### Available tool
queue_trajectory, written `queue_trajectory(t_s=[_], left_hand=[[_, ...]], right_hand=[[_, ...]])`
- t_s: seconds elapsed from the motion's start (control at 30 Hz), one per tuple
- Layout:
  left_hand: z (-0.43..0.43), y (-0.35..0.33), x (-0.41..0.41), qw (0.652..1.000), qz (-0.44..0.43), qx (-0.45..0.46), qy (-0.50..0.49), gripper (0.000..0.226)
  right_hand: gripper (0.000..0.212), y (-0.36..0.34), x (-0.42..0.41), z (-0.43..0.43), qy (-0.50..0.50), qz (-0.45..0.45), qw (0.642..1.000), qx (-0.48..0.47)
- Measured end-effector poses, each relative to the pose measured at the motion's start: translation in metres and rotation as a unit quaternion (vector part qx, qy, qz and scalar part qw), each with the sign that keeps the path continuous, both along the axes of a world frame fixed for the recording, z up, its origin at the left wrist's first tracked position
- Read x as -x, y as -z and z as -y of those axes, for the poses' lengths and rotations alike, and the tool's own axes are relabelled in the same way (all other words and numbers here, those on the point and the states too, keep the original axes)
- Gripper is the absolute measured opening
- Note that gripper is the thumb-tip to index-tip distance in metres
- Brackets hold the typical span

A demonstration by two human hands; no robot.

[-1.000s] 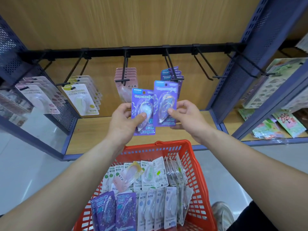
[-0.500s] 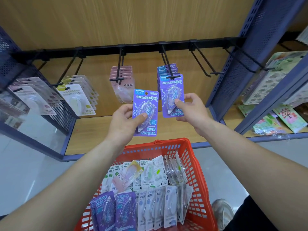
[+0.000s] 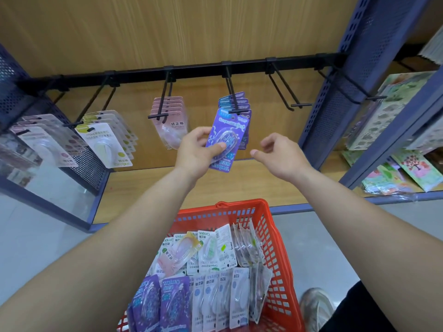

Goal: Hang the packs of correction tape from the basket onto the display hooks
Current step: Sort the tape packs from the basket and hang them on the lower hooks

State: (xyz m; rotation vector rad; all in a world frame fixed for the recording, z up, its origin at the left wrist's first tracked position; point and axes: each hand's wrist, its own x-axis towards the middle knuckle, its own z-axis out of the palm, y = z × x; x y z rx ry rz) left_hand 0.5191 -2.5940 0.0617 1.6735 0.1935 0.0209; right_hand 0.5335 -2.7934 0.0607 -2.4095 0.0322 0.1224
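Correction tape packs (image 3: 211, 257) fill the red basket (image 3: 275, 248) well below the hook (image 3: 237, 111). Just under that hook the left hand (image 3: 199, 152) pinches a tilted purple pack (image 3: 227, 135), right hand (image 3: 282, 156) loose and empty; straighten it so its hole meets the hook tip

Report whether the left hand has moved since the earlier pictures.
Yes. Judged against the display hook, the left hand has moved up and to the right, bringing its purple correction tape pack from below-left of the hook up to the hook's tip.
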Motion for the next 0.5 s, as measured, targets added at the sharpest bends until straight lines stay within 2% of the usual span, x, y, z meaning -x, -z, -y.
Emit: queue_trajectory(t_s=[0.5], left_hand=[[0.012,0.005,-0.010,1.000,-0.003,-0.007,-0.012,0.040]], right_hand=[[0.045,-0.001,0.008,0.022,-0.027,0.000,0.999,0.025]])
